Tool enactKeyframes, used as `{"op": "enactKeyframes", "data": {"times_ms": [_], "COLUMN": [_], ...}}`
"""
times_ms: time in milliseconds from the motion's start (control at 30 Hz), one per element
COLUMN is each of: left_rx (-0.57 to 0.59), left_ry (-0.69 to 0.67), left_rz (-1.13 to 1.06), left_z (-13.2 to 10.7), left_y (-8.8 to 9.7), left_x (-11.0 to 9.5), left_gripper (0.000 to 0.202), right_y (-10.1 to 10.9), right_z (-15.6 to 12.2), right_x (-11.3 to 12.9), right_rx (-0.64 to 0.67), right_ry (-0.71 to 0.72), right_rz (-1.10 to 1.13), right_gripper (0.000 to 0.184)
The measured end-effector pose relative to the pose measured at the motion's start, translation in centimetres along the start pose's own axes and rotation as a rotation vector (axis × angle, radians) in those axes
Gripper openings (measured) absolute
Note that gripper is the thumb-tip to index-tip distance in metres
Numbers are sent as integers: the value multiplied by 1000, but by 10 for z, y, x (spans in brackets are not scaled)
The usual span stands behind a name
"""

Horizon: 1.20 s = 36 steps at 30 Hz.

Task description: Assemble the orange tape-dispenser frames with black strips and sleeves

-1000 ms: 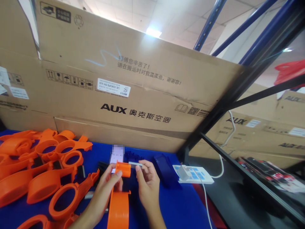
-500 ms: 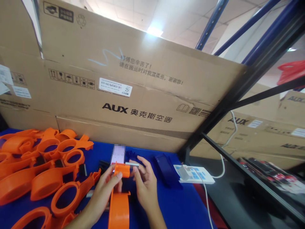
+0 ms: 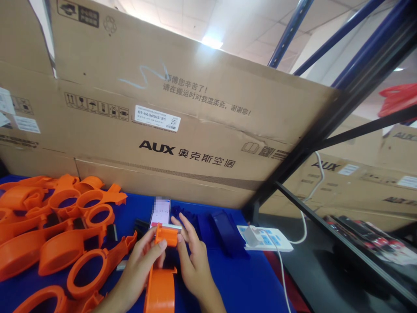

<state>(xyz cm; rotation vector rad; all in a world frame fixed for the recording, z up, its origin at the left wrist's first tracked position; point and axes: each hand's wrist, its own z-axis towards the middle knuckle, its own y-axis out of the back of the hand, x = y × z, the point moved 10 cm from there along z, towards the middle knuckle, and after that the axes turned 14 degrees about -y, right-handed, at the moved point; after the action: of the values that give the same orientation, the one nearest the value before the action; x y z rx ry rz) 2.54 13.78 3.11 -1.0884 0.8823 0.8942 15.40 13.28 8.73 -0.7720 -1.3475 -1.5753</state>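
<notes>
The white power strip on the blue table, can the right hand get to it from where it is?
Probably yes: the power strip lies to the right hand's right, only bare blue table between them.

A heap of orange tape-dispenser frames [image 3: 61,234] crowded the blue table [image 3: 247,287] on the left. The AUX carton [image 3: 182,130] walled off the far edge. A dark blue tray [image 3: 226,234] and white power strip [image 3: 267,238] blocked the right; bare table lay open nearer.

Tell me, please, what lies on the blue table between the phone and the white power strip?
In the head view, a dark blue tray-like piece lies between the phone and the white power strip, on the blue table.
</notes>
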Motion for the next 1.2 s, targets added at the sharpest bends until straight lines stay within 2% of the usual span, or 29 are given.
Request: {"op": "enactKeyframes", "data": {"times_ms": [200,300,433,533,633,733,833,900,1000,1100,1200], "left_rx": [-57,-115,-132,-111,-121,-141,-159,-144,-143,-150,-105], "left_ry": [20,39,12,6,32,54,37,64,119,85,50], "left_rz": [38,80,147,155,127,54,-56,-117,-151,-121,-106], "left_z": [-1,-3,-1,1,0,0,4,6,7,5,3], "left_y": [4,10,13,12,12,15,20,21,22,19,11], "left_x": [0,-4,-14,-16,-10,-5,-8,-9,-7,-6,-1], "left_gripper": [44,46,48,47,46,43,35,42,50,49,45], "right_y": [-8,-12,-16,-19,-16,-6,8,8,-5,-16,-21], "right_z": [-5,-8,-12,-13,-10,-6,-2,1,4,4,5], "right_x": [11,15,18,18,19,21,16,5,-17,-33,-37], "right_rx": [48,1,-46,-41,-48,-76,-154,-163,-123,-120,-122], "right_ry": [101,123,151,190,179,164,137,108,39,-12,-32], "right_rz": [-226,-461,-689,-754,-715,-548,-438,-503,-739,-899,-952], "right_gripper": [66,71,84,89,90,85,71,60,51,51,36]}}
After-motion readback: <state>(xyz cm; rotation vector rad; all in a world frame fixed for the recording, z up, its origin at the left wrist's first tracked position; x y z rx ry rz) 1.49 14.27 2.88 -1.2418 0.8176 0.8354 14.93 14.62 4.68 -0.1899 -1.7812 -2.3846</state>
